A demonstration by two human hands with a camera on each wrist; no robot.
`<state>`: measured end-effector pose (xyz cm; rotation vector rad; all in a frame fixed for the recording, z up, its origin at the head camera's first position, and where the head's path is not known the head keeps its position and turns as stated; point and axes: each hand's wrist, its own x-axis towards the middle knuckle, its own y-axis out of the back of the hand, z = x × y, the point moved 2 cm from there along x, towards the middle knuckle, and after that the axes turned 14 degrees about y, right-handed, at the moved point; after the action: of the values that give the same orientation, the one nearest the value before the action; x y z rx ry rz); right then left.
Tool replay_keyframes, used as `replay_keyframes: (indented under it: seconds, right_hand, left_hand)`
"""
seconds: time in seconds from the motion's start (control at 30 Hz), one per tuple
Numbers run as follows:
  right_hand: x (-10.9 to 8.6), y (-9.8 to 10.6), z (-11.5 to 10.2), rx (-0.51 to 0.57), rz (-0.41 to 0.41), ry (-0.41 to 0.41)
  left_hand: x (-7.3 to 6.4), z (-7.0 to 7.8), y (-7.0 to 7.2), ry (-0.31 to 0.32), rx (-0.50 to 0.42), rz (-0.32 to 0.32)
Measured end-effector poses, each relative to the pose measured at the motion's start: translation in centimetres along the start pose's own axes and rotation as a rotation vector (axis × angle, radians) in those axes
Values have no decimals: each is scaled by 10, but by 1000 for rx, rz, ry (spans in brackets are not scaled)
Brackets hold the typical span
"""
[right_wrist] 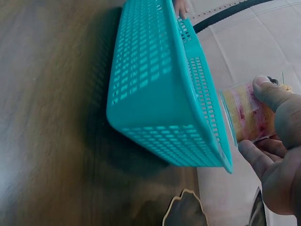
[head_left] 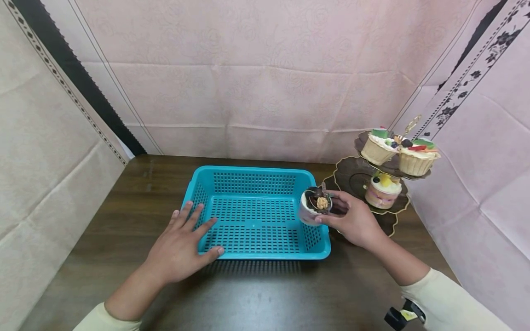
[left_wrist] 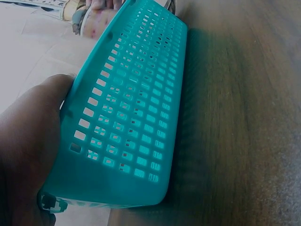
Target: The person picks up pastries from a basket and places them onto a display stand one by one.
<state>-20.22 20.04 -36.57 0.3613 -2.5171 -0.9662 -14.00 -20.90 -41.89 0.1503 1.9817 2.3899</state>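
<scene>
My right hand [head_left: 352, 218] grips a small layered cake cup [head_left: 314, 207] topped with dark pieces and a walnut-like nut, over the right end of a blue plastic basket [head_left: 252, 253]. In the right wrist view, thumb and fingers pinch the clear cup [right_wrist: 249, 113], whose yellow and pink layers show. The cup is above the rim, apart from the basket floor. My left hand [head_left: 180, 246] lies with spread fingers on the basket's left rim. The left wrist view shows its thumb against the basket wall [left_wrist: 127, 108]; its other fingers are mostly hidden there.
At right stands a two-tier dark cake stand [head_left: 352, 177] with gold wavy edges. Its upper tier carries two cupcakes [head_left: 418, 161]; another layered cake cup [head_left: 383, 191] sits below. The brown wooden table [head_left: 256, 294] is bordered by pale patterned cloth [head_left: 265, 96].
</scene>
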Motion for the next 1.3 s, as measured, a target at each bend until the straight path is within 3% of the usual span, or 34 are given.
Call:
replay_keyframes:
  seconds: [0.57,0.93,1.3]
  right_hand:
    - [-39,34,4,-85,39,-54]
    - [-65,44,14,-72,80,-84]
    - [-86,55,30,-214,76,-99]
  left_hand:
    - [0,2,0,-2,1,-6]
    - [2,1,0,13,5,-23]
    - [1,1,0,11,11,-10]
